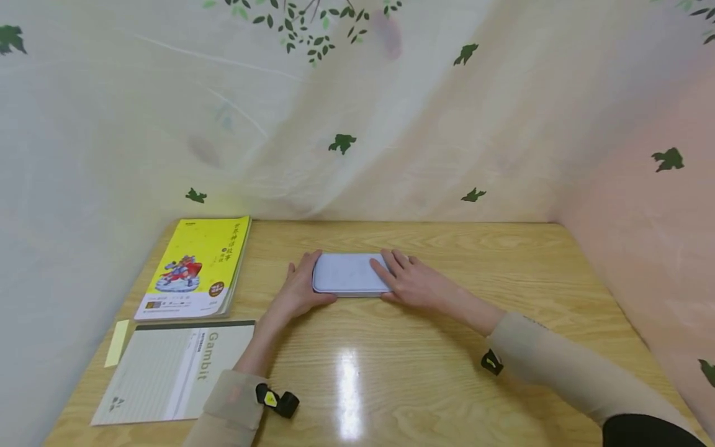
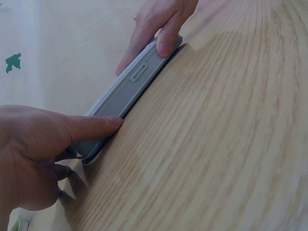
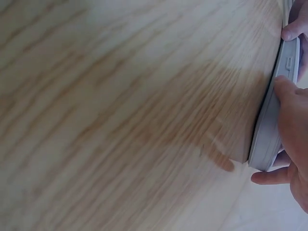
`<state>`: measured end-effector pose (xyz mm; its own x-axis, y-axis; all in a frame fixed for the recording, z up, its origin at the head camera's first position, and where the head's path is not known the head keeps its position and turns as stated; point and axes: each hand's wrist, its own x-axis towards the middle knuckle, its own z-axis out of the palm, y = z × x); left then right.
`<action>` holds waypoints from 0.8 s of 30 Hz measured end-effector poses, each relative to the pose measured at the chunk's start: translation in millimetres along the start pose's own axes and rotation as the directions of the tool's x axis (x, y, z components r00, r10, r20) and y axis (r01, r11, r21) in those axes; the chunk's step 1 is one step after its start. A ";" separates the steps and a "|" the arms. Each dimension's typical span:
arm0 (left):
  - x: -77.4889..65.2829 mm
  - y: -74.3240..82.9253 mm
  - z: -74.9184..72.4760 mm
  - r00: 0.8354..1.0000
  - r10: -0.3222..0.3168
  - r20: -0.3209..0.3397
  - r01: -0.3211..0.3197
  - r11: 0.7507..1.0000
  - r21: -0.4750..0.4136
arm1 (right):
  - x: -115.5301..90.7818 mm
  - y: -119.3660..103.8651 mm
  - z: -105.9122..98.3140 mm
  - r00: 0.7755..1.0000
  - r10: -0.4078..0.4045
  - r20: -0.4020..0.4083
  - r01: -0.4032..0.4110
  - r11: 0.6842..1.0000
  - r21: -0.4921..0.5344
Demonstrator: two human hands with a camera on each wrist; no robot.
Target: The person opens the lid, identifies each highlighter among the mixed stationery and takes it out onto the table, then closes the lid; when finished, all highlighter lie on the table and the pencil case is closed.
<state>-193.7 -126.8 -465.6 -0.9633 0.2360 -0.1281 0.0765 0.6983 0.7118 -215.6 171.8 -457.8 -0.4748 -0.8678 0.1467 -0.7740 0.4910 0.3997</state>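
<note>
Case (image 1: 347, 273) between left grip (image 1: 297, 292) and right (image 1: 416, 283)

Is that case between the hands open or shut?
Shut: the case has its lid lying flat, with no gap visible beneath.

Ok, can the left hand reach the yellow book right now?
Probably yes: only bare tabletop separates the left hand from the yellow book, though that hand grips the pale case.

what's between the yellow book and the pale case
Bare tabletop beside the yellow book, then the left hand gripping the pale case; the head view shows it.
</note>
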 end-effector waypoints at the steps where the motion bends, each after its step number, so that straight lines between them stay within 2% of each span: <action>1: 0.2 0.4 -0.1 1.000 -0.002 -0.004 0.002 1.000 -0.001 | 0.3 0.4 0.3 1.000 -0.003 -0.004 0.002 1.000 -0.007; 7: 0.6 0.2 -1.3 1.000 0.009 -0.030 -0.009 1.000 -0.019 | 2.8 2.0 0.7 1.000 -0.012 -0.011 0.012 0.999 -0.034; 16: 0.6 0.6 -0.3 0.999 -0.004 -0.033 0.004 1.000 -0.012 | 2.3 0.5 1.1 0.998 -0.038 -0.048 0.034 0.996 -0.084; 24: 0.7 0.3 0.9 0.999 -0.009 -0.046 0.008 1.000 -0.013 | 2.0 0.5 1.8 0.999 -0.031 -0.023 0.029 0.997 -0.070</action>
<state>-194.1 -125.9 -466.1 -0.9747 0.1986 -0.1026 0.0651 0.6916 0.7193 -217.7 170.4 -458.9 -0.4412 -0.8839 0.1549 -0.7563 0.4592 0.4660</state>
